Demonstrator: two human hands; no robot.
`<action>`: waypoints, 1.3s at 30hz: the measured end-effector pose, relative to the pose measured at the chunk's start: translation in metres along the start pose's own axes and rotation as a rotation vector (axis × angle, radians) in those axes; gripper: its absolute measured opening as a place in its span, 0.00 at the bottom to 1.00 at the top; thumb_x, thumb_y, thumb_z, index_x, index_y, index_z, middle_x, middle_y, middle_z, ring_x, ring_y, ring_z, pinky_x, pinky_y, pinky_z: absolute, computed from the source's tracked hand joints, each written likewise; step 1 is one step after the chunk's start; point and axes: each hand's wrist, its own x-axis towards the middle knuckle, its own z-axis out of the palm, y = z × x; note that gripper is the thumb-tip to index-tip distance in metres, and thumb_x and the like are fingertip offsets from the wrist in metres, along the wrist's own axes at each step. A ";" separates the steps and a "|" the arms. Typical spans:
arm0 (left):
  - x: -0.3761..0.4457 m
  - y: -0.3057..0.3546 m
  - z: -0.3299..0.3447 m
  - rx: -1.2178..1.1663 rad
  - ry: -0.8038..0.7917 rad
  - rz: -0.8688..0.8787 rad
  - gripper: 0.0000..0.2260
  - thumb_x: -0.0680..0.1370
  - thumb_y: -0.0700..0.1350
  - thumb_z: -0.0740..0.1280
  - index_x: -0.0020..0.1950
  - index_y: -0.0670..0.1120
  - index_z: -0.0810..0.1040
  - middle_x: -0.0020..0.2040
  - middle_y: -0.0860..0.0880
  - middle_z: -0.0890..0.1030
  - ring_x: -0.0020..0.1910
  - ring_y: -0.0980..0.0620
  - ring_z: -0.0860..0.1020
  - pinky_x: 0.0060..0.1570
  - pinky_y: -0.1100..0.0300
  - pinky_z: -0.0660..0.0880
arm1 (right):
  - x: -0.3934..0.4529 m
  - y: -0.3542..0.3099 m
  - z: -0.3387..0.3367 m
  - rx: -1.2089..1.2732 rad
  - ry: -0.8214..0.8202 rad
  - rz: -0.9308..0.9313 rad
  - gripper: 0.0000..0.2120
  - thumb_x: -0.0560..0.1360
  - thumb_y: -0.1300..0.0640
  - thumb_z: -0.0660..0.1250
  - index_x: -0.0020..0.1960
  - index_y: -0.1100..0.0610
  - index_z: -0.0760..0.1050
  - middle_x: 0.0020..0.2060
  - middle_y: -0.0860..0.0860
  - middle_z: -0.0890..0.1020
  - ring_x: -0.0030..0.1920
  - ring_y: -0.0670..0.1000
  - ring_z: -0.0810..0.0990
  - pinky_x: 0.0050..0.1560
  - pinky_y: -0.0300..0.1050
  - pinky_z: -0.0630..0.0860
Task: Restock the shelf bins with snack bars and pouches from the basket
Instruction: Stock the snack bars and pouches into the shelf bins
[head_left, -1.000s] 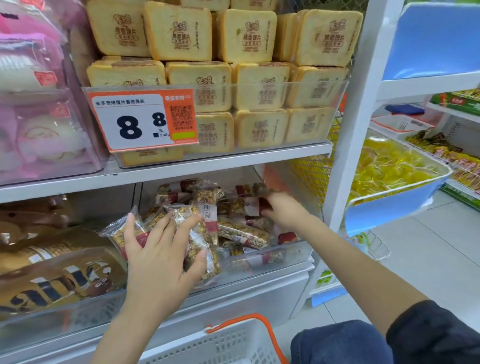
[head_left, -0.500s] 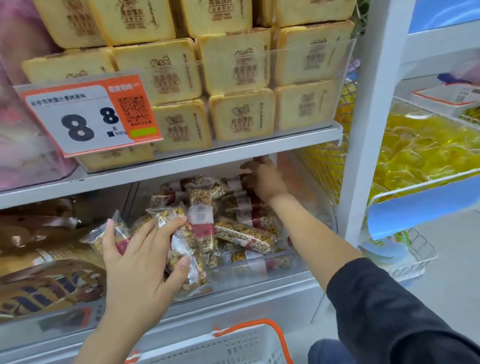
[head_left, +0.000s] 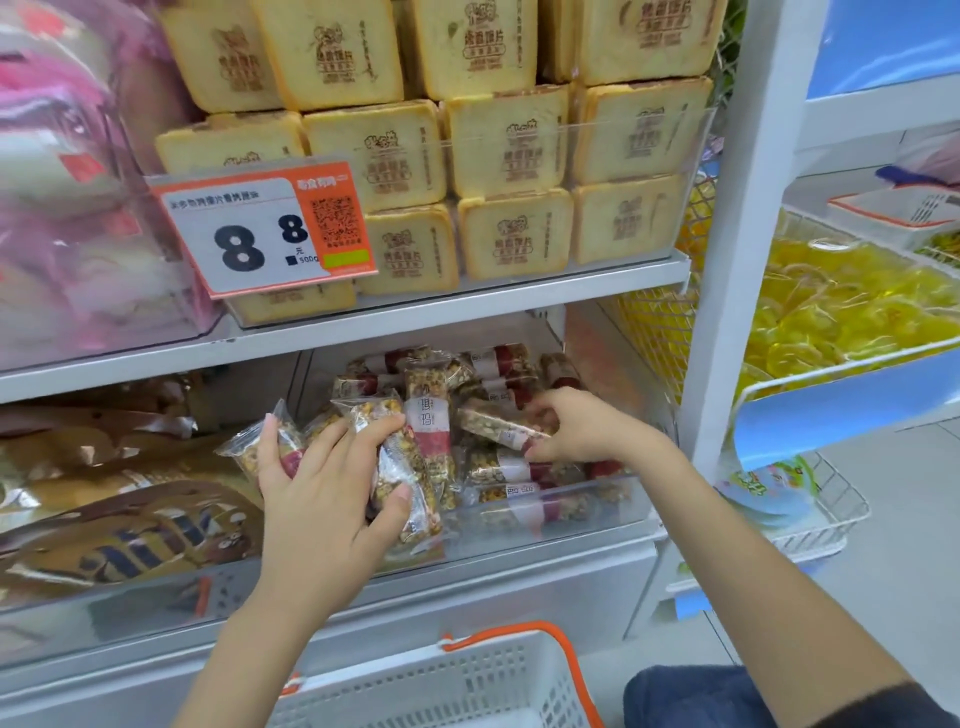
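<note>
A clear shelf bin (head_left: 597, 512) on the lower shelf holds several clear-wrapped nut snack bars (head_left: 498, 465) with red and white labels. My left hand (head_left: 322, 483) grips a bunch of these bars (head_left: 410, 483) just in front of the bin's left side, thumb curled round them. My right hand (head_left: 582, 426) reaches into the bin from the right and pinches one bar (head_left: 493, 423) lying on the pile. Below, at the frame's bottom edge, is the white basket (head_left: 467, 686) with an orange handle; its inside is mostly out of view.
Above the bars, a clear bin of square toast slices (head_left: 509, 145) carries an orange price tag (head_left: 265, 228). Brown pouches (head_left: 119, 525) fill the bin to the left. A white upright post (head_left: 748, 234) stands right of the bin, with yellow candies (head_left: 841, 306) beyond it.
My right hand has drawn back from the rear of the bin to the middle of the pile and taken hold of a bar. My left hand still holds its bunch.
</note>
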 end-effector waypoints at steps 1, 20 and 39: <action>0.000 0.000 0.000 -0.002 -0.004 0.000 0.21 0.76 0.57 0.52 0.64 0.52 0.70 0.34 0.57 0.68 0.55 0.47 0.77 0.70 0.36 0.46 | 0.000 0.003 -0.006 0.088 0.024 0.025 0.26 0.70 0.47 0.72 0.63 0.56 0.73 0.54 0.51 0.80 0.47 0.48 0.78 0.43 0.38 0.73; -0.002 -0.002 0.000 -0.005 -0.014 -0.013 0.20 0.76 0.56 0.52 0.65 0.53 0.69 0.34 0.56 0.68 0.55 0.48 0.76 0.71 0.37 0.45 | 0.069 0.007 -0.001 0.736 0.445 0.269 0.15 0.73 0.62 0.71 0.59 0.59 0.72 0.59 0.58 0.77 0.53 0.58 0.80 0.51 0.52 0.81; -0.001 -0.002 0.001 -0.004 -0.002 -0.016 0.20 0.75 0.57 0.52 0.65 0.54 0.68 0.34 0.56 0.69 0.59 0.48 0.76 0.71 0.37 0.45 | 0.045 -0.031 0.022 0.159 0.759 0.012 0.19 0.76 0.47 0.63 0.62 0.56 0.72 0.53 0.58 0.78 0.59 0.60 0.72 0.44 0.46 0.72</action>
